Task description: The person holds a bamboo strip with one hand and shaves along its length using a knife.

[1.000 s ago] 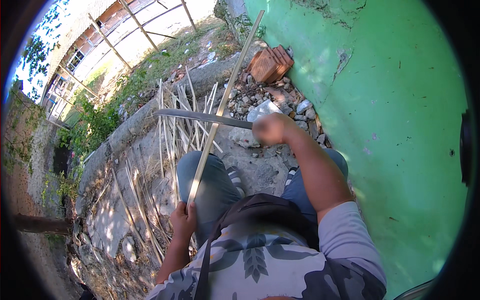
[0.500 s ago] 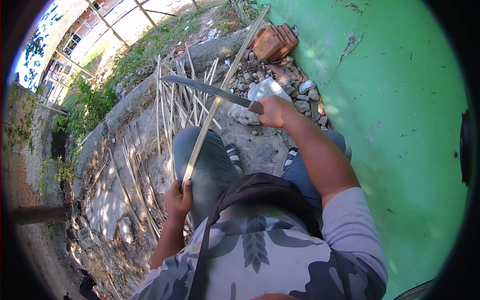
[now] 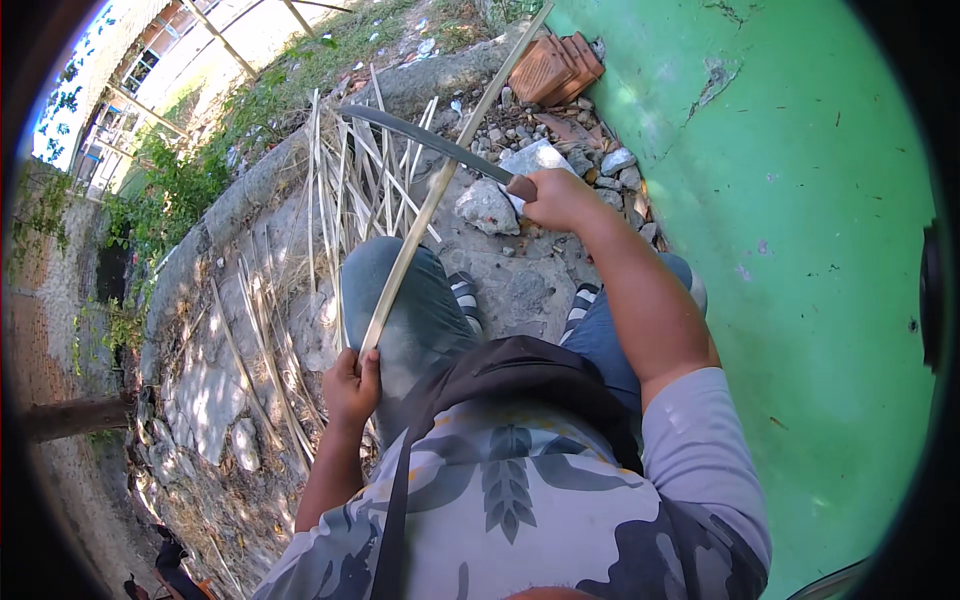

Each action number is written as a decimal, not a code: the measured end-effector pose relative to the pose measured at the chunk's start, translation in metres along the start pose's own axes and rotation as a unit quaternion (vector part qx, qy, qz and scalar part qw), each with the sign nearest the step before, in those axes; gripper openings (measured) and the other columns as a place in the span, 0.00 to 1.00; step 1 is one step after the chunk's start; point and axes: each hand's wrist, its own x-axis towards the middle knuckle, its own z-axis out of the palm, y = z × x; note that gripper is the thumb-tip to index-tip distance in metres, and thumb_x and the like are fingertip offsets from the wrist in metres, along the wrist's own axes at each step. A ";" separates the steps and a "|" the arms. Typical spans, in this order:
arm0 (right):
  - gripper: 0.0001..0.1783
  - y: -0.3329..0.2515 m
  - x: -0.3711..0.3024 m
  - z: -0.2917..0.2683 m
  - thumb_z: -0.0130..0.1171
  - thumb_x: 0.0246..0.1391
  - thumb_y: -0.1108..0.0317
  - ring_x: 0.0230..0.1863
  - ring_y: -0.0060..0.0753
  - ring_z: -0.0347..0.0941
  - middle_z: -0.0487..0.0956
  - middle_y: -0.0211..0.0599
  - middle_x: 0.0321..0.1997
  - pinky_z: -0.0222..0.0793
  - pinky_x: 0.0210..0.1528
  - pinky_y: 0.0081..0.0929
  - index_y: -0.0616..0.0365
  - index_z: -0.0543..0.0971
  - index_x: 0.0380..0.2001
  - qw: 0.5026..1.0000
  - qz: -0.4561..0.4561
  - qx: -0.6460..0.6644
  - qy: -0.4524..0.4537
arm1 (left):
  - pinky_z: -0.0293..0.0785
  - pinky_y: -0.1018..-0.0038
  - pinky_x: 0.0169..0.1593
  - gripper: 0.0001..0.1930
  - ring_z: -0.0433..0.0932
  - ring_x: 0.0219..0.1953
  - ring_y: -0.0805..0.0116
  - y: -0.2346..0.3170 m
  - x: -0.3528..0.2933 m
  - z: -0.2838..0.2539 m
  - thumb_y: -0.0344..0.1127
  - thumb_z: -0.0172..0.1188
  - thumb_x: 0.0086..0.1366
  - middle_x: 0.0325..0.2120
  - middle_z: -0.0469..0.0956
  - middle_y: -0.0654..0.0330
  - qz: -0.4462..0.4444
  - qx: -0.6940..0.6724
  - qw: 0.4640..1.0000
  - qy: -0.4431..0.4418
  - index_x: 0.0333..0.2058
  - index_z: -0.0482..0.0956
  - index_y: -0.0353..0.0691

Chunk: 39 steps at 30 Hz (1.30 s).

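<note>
Closed round the near end of a long pale strip of split bamboo (image 3: 418, 228) is my left hand (image 3: 351, 386), beside my left knee. The strip slants up and away to the right, past the stones. My right hand (image 3: 562, 200) grips the brown handle of a machete (image 3: 425, 138). Its dark, slightly curved blade points left and crosses the strip about midway along the blade; whether the edge is biting into it I cannot tell. Beyond my left knee lies a loose heap of similar thin strips (image 3: 350, 180).
A green painted surface (image 3: 800, 250) fills the right side. Reddish clay tiles (image 3: 556, 68) are stacked at the far end, near grey rubble and a large stone (image 3: 488, 207). More strips (image 3: 270, 350) lie at left on the rough ground, below a low stone edge (image 3: 235, 215).
The machete blade has swung so its tip points further away, and it still crosses the strip. My left hand keeps its hold and has shifted slightly.
</note>
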 end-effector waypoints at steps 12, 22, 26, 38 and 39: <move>0.12 -0.035 -0.007 0.003 0.63 0.47 0.59 0.45 0.51 0.81 0.85 0.45 0.38 0.76 0.47 0.46 0.46 0.84 0.37 0.975 -0.090 -0.181 -0.089 | 0.61 0.63 0.22 0.26 0.63 0.14 0.61 -0.004 -0.004 -0.001 0.50 0.63 0.69 0.11 0.65 0.53 -0.020 0.000 1.000 -0.003 0.22 0.67 0.35; 0.15 -0.011 -0.005 0.016 0.65 0.46 0.59 0.42 0.54 0.81 0.84 0.47 0.36 0.76 0.46 0.44 0.51 0.84 0.38 0.997 -0.062 -0.032 -0.027 | 0.62 0.62 0.23 0.26 0.64 0.15 0.56 -0.005 -0.001 -0.002 0.50 0.63 0.69 0.13 0.66 0.50 -0.015 -0.002 1.000 -0.019 0.22 0.66 0.35; 0.12 -0.049 -0.024 0.016 0.65 0.47 0.58 0.40 0.53 0.81 0.84 0.44 0.34 0.76 0.44 0.46 0.48 0.84 0.35 0.980 -0.137 -0.113 -0.091 | 0.61 0.63 0.23 0.25 0.63 0.14 0.58 -0.008 -0.002 0.000 0.48 0.63 0.70 0.12 0.65 0.51 -0.019 0.005 1.000 -0.004 0.22 0.66 0.36; 0.16 0.003 0.002 0.008 0.63 0.50 0.56 0.45 0.54 0.80 0.84 0.50 0.40 0.75 0.48 0.45 0.52 0.84 0.40 0.997 -0.044 -0.056 0.001 | 0.60 0.62 0.22 0.24 0.61 0.14 0.58 -0.001 -0.001 0.000 0.46 0.64 0.69 0.11 0.65 0.52 0.007 0.012 1.000 0.004 0.22 0.66 0.36; 0.17 0.000 -0.001 0.011 0.65 0.51 0.54 0.41 0.56 0.81 0.84 0.50 0.35 0.75 0.45 0.46 0.56 0.83 0.36 0.996 -0.075 -0.053 0.022 | 0.60 0.62 0.22 0.24 0.61 0.14 0.59 -0.009 -0.002 0.002 0.46 0.64 0.69 0.11 0.65 0.52 0.003 0.007 1.000 0.003 0.22 0.65 0.36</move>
